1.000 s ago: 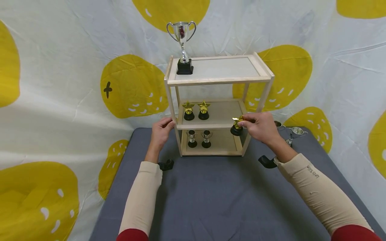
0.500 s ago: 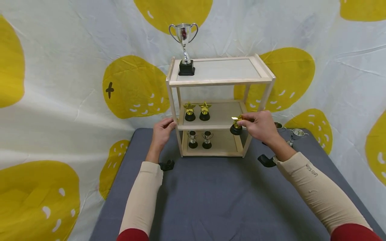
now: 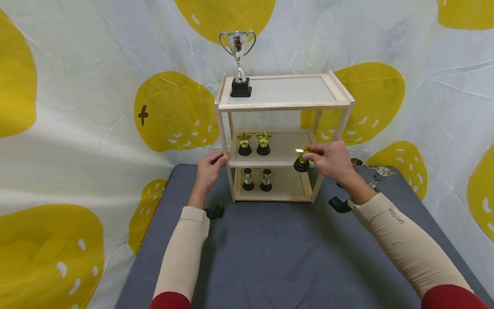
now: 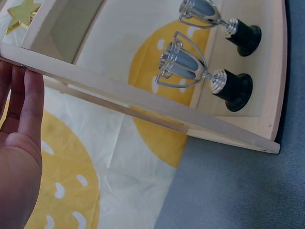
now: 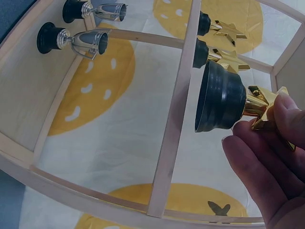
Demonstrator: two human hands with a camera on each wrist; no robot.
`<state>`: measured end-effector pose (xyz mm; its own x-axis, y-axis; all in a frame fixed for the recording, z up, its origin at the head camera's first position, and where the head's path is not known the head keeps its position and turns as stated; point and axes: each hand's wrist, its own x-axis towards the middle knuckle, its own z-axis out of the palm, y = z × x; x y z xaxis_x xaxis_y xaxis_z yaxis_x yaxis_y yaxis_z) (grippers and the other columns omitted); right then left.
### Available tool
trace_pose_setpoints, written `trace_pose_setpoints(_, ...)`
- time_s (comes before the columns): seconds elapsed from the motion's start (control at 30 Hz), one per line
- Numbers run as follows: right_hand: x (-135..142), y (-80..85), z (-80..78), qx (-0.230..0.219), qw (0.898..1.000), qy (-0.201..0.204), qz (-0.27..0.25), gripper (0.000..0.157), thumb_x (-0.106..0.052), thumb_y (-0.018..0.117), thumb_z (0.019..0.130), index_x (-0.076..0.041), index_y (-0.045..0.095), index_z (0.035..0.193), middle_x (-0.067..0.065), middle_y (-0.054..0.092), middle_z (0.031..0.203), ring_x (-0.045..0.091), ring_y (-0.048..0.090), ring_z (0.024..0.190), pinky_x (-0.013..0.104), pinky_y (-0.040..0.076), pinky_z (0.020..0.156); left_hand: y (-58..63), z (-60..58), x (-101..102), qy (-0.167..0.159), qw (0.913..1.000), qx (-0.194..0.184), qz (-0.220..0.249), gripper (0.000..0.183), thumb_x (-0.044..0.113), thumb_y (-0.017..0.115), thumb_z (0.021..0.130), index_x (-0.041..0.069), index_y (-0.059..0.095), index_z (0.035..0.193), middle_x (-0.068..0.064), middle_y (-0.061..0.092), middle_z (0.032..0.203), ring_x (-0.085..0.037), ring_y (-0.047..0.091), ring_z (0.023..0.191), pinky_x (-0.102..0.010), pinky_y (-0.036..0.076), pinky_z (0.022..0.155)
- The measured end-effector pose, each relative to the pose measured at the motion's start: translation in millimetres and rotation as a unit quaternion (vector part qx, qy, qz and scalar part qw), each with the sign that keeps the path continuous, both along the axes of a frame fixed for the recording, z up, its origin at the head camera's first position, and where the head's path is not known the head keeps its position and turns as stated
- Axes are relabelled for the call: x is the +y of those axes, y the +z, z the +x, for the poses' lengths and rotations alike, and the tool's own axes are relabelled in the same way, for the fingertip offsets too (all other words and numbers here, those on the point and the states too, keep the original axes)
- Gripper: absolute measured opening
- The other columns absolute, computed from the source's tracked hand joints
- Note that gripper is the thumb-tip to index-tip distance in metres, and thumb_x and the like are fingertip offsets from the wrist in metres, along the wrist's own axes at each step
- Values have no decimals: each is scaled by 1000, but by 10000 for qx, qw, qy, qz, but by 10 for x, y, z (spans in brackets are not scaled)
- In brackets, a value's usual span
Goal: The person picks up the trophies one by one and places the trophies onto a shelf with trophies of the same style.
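Note:
In the head view my right hand [image 3: 329,159] pinches a small gold star trophy [image 3: 302,159] by its star. Its black base hangs near the right front of the middle shelf [image 3: 293,146], clear of the board in the right wrist view. My left hand [image 3: 209,167] holds the left front post [image 3: 225,146] of the wooden rack between thumb and fingers. The left wrist view shows its fingers [image 4: 32,102] straight, with the tips at the post. Two more star trophies, a left one [image 3: 244,143] and a right one [image 3: 263,143], stand upright on the middle shelf.
Two small silver cups [image 3: 266,180] stand left on the bottom shelf. A tall silver trophy [image 3: 240,60] occupies the top shelf's left end. More silver cups [image 3: 382,174] stand right of the rack, partly behind my right forearm. Grey cloth [image 3: 262,244] covers the table; a patterned curtain hangs behind.
The view has shifted slightly. My right hand keeps its pinch on the star trophy, which has moved slightly left and up relative to the rack. My left hand stays at the post.

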<state>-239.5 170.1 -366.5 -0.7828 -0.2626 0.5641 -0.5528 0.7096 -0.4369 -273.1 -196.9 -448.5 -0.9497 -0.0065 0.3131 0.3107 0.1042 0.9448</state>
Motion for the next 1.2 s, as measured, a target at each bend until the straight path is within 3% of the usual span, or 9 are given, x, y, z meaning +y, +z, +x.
trace_pose_setpoints(0.27, -27, -17, -83, 132, 9998, 75, 87, 11, -6, 82, 88, 4, 83, 93, 23, 79, 85, 27, 69, 60, 23, 42, 47, 25, -10, -7, 45, 10000, -17, 37, 34, 11, 68, 101, -7, 69, 130, -25, 67, 126, -1, 66, 97, -15, 58, 88)
trace_pose_setpoints(0.4, -35, -27, -111, 192, 9998, 99, 8, 11, -6, 83, 87, 3, 83, 93, 22, 79, 85, 30, 73, 64, 18, 44, 52, 18, -18, -3, 57, 10000, -6, 8, 35, 11, 68, 101, -7, 69, 130, -25, 67, 127, 0, 66, 97, -15, 58, 88)
trace_pose_setpoints(0.53, -43, -31, -129, 166, 9998, 97, -4, 11, -8, 84, 87, 2, 84, 92, 22, 79, 86, 28, 71, 63, 12, 39, 52, 7, -18, 1, 79, 10000, -28, -47, 35, 12, 68, 101, -6, 70, 131, -25, 67, 128, 0, 65, 97, -14, 57, 88)
trace_pose_setpoints(0.83, -66, -17, -146, -10, 9999, -19, 151, 10, -12, 83, 88, -3, 84, 86, 16, 78, 78, 6, 44, 48, 19, 26, 46, -24, 0, 17, 50, 10000, 39, -66, 34, 11, 68, 101, -8, 70, 129, -28, 67, 127, 1, 65, 96, -14, 57, 86)
trace_pose_setpoints(1.2, -123, -21, -232, 72, 9998, 66, 196, 9, -13, 82, 90, -5, 83, 86, 15, 78, 79, -1, 38, 47, 23, 28, 48, -14, -7, -4, 83, 10000, 16, 2, 32, 12, 69, 101, -5, 72, 127, -25, 67, 125, -2, 66, 98, -16, 58, 89)
